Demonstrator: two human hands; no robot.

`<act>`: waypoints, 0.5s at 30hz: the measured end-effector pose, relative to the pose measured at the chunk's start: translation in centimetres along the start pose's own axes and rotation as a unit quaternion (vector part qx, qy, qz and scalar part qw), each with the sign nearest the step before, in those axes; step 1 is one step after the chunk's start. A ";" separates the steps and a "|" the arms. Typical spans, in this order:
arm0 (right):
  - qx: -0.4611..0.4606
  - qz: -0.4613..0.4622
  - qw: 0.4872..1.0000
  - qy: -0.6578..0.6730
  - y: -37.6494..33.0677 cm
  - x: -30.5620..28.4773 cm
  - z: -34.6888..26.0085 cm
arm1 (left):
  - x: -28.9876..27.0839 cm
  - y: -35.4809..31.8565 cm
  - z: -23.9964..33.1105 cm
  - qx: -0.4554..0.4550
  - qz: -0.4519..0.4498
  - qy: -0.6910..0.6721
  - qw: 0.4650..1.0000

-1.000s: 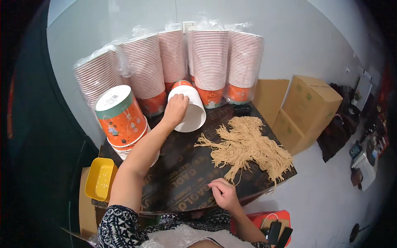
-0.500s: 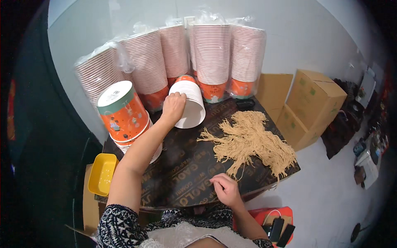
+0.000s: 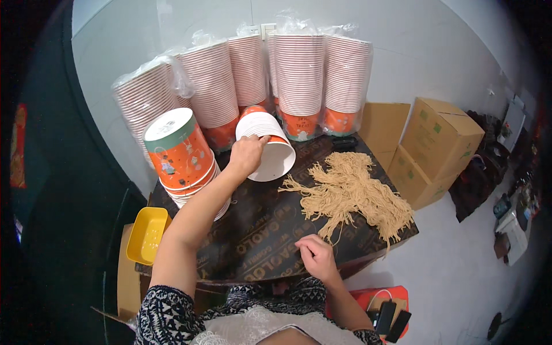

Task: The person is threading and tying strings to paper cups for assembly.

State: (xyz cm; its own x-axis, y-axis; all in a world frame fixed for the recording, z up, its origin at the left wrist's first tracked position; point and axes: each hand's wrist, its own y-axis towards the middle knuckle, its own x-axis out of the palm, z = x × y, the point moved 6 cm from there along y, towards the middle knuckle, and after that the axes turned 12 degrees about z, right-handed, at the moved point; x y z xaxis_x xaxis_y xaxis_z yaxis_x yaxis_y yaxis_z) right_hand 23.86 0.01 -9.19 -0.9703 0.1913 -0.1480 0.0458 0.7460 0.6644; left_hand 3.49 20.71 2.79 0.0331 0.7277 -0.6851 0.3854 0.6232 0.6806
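Observation:
A nested stack of paper buckets lies on its side on the dark table, mouth toward me. My left hand is closed on the rim of the nearest paper bucket; an orange strip shows between this rim and those behind it. Over the table's front edge, my right hand is curled closed, and whatever its fingers may hold is hidden. Just beyond it lies a loose heap of tan cords. Left of my left forearm stands an upside-down stack of orange and green buckets.
Tall plastic-wrapped bucket stacks line the wall behind. A yellow basket sits at the table's left edge. Cardboard boxes stand right of the table. A red stool with black devices is at lower right.
My left hand has shifted right and slightly down along the rims. The nearest bucket has come a little out of the stack, baring an orange strip. My right hand stays curled.

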 end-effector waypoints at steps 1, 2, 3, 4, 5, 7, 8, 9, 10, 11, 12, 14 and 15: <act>-0.002 0.001 1.000 0.001 0.0 0.0 -0.1 | -0.3 -0.1 -0.1 0.000 0.000 0.000 1.000; -0.003 0.001 1.000 0.001 0.0 0.0 -0.2 | -0.4 -0.2 -0.4 -0.025 -0.031 -0.029 0.999; 0.001 0.000 1.000 -0.003 0.0 0.0 -0.2 | -0.3 -0.3 -0.6 -0.050 -0.061 -0.058 0.995; 0.005 -0.001 1.000 -0.006 0.1 0.0 -0.2 | -0.5 -0.6 -0.7 -0.050 -0.060 -0.057 0.995; 0.003 0.000 1.000 -0.007 0.0 -0.1 -0.2 | -0.6 -0.9 -0.8 -0.073 -0.067 -0.088 0.991; 0.004 -0.005 1.000 -0.012 0.0 -0.1 0.0 | -1.0 -1.4 -0.9 -0.095 -0.071 -0.119 0.986; 0.004 -0.006 1.000 -0.011 0.0 0.0 -0.1 | -1.5 -1.8 -1.2 -0.134 -0.096 -0.143 0.976; 0.003 -0.007 1.000 -0.008 -0.1 0.1 -0.1 | -1.7 -2.4 -1.5 -0.174 -0.120 -0.166 0.963; 0.003 -0.009 1.000 -0.005 -0.1 0.2 -0.2 | -1.1 -3.1 -1.8 -0.176 -0.120 -0.164 0.963; 0.003 -0.010 1.000 -0.006 -0.1 0.3 -0.2 | -1.3 -3.5 -1.9 -0.174 -0.067 -0.183 0.965; 0.009 -0.008 1.000 0.002 -0.1 0.3 -0.1 | -1.6 -4.1 -2.0 -0.172 -0.013 -0.202 0.964; 0.018 -0.002 1.000 0.004 -0.1 0.0 0.0 | -3.0 -5.6 -0.2 -0.190 -0.012 -0.228 0.955; 0.029 -0.002 1.000 0.007 0.0 0.0 0.1 | -4.6 -6.3 1.2 -0.198 -0.006 -0.229 0.953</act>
State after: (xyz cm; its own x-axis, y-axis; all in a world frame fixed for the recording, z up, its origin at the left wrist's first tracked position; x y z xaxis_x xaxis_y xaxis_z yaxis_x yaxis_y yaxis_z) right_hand 23.91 0.07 -9.26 -0.9736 0.1796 -0.1411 0.0545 0.7825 0.6203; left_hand 1.98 13.12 1.34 0.4642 0.5749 -0.6738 0.0127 0.7563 0.6541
